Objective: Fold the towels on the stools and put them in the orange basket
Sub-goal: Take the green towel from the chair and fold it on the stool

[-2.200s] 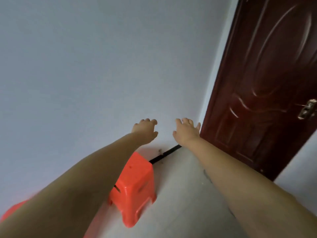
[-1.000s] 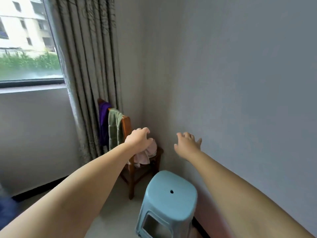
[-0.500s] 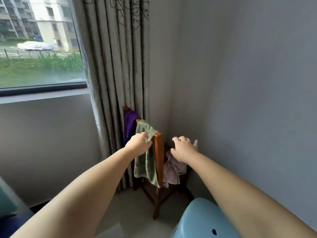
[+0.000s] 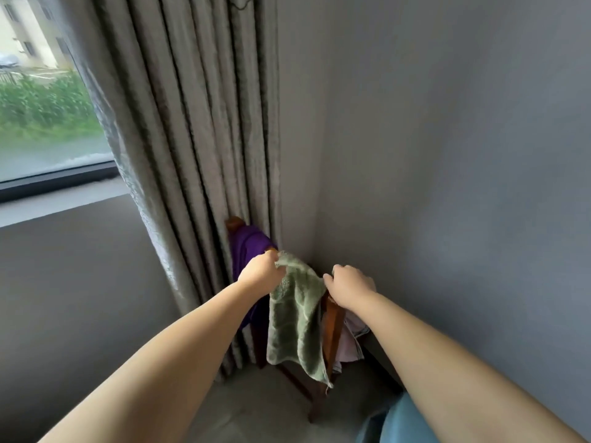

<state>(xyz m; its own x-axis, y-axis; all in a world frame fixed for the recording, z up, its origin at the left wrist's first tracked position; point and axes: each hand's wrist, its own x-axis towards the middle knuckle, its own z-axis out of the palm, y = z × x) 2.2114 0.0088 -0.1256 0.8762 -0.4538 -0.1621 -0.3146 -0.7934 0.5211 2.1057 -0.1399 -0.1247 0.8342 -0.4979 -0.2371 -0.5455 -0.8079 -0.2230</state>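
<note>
Two hands meet at the top rail of a wooden chair [image 4: 331, 318] in the room's corner; the left hand [image 4: 259, 274] has its fingers curled round the upper left corner of a green towel [image 4: 295, 318], pinching the cloth at its edge; the right hand [image 4: 350, 284] grips the towel's upper right edge, knuckles up, fingers curled over the rail; the towel hangs between and below the two grips, draped down over the chair back, its lower corner trailing toward the floor [image 4: 256, 407]; just behind and left of the left hand's grip a purple towel [image 4: 248, 247] is draped over the same rail, touching the curtain [image 4: 198, 155]; below and right of the right hand's grip a pale pink towel [image 4: 350, 342] lies bunched on the seat, partly hidden by the forearm; far below the right grip, at the bottom edge, the corner of a light blue stool [image 4: 396, 423] shows; up and left of both grips a window [image 4: 48, 100] looks onto greenery; a grey wall [image 4: 447, 155] runs along the right.
</note>
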